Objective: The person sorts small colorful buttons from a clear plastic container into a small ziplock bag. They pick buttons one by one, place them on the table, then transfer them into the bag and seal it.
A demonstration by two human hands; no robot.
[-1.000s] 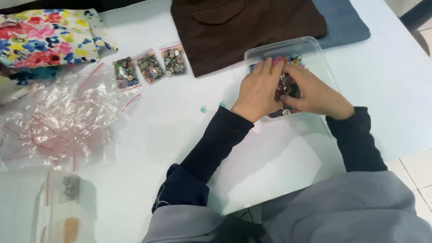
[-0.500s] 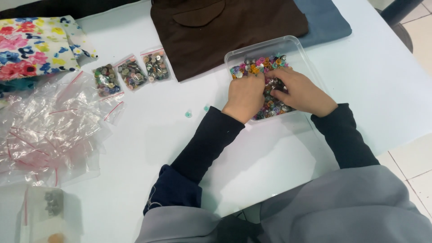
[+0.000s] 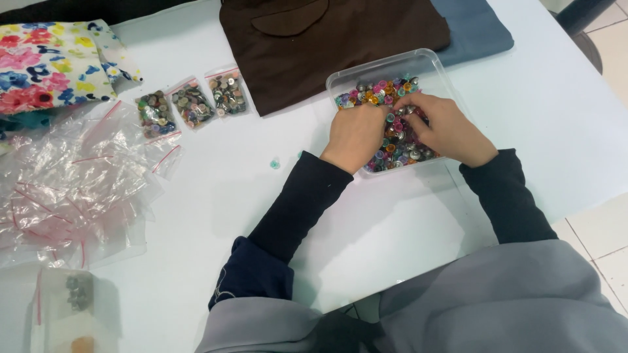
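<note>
Hands buried in the clear tub (image 3: 366, 68) of mixed buttons (image 3: 392, 140) on the counter (image 3: 366, 229), we rake gently, left hand (image 3: 356, 134) and right hand (image 3: 448, 131) curled, seemingly pinching a few.

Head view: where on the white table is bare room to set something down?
Bare: the table right of the clear tray, and the stretch between the sleeves. Crowded: far left, with empty bags, and the top edge, with filled button bags and brown fabric.
</note>
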